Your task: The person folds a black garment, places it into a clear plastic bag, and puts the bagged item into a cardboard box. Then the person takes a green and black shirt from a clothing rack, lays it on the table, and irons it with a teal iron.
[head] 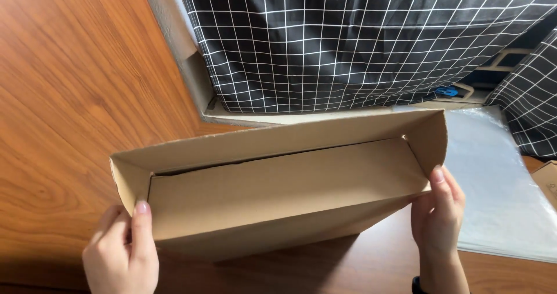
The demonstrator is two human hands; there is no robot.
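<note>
The cardboard box (278, 184) is held above the wooden table (69, 85), tilted so that its open side faces the camera and its empty interior is visible. The left hand (122, 250) grips the near left corner, thumb laid against the inner face of the front panel and fingers wrapped behind. The right hand (438, 213) clasps the right end, thumb pressed to the inside of the end wall near the lower corner. Both hands are closed on the box; neither is free. The side walls stand up but the right end wall leans slightly outward, and a dark seam shows along the back panel. Judged from this, the step in hand is shaping or squaring the box. The next move calls for even pressure at both ends so that the thin walls do not buckle. To the right, a clear plastic sheet (499, 195) lies flat on the table, near the box but apart from it. Behind hangs a black checked cloth (348, 38), with a small blue object (447, 90) at its hem, too small to identify.
</note>
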